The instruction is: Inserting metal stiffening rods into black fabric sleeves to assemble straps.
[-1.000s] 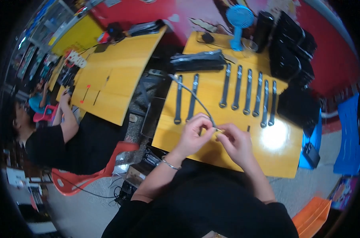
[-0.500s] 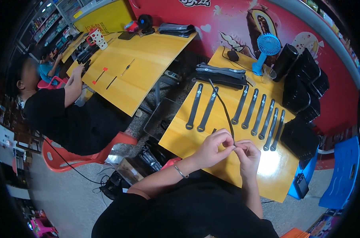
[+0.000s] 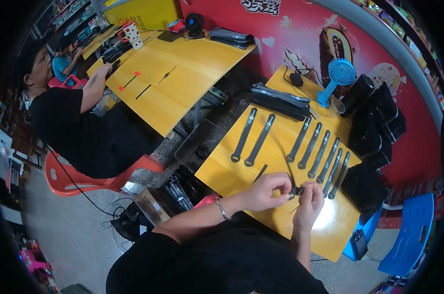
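Black strap (image 3: pixel 291 171), left fingers (image 3: pixel 279 181) and right fingers (image 3: pixel 309 193) clamped on it, table (image 3: pixel 327 246) bare toward near edge

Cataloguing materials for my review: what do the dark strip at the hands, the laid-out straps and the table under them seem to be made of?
Dark strip: perhaps rubber or soft plastic; it curves, but blur leaves this open.
Laid-out straps: likely rubbery or plastic; smooth, grey, with pale sheen.
Table: wood or wood-look laminate, glossy; yellow-brown surface with a bright reflection.
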`<state>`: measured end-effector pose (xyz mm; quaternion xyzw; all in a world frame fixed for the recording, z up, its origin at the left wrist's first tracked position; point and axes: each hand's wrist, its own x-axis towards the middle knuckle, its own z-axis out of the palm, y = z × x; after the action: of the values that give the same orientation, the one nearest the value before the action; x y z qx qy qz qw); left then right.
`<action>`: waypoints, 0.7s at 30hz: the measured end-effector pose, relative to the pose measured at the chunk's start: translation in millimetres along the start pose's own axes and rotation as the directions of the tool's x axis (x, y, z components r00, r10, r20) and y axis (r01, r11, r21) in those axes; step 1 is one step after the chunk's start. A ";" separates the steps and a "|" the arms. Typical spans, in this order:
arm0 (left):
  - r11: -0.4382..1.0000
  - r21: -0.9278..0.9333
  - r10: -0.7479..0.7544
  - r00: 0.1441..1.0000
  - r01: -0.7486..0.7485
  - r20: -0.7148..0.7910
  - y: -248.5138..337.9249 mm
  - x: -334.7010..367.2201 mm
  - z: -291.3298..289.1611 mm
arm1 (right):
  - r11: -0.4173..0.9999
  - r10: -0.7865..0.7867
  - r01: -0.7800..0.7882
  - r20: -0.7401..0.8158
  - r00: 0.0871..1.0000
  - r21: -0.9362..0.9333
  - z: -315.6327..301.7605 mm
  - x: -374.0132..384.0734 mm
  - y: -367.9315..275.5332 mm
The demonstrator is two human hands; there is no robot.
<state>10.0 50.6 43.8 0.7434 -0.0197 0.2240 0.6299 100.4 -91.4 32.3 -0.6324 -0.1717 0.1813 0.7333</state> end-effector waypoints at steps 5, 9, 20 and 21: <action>0.971 -0.216 -0.102 0.995 0.101 0.008 -9.2 -9.8 4.7 | 0.843 -0.339 0.394 0.206 0.918 -0.366 2.6 -4.2 -15.1; 0.955 -0.249 -0.143 0.985 0.163 0.094 -7.6 -13.2 7.6 | 0.656 -0.473 0.612 0.392 0.789 -0.441 16.3 -8.8 -35.5; 1.000 -0.011 -0.008 0.990 0.010 0.140 9.4 -7.8 -6.4 | 0.848 -0.311 0.442 0.401 0.862 -0.292 4.4 -10.2 -49.6; 1.000 0.017 -0.019 0.991 0.017 0.134 10.1 -8.5 -8.0 | 0.842 -0.315 0.442 0.383 0.868 -0.309 1.6 -10.2 -54.2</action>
<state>-3.2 53.9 51.0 0.7618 -0.0537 0.1679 0.6233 93.3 -102.2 85.9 -0.6796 -0.4425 0.0926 0.5778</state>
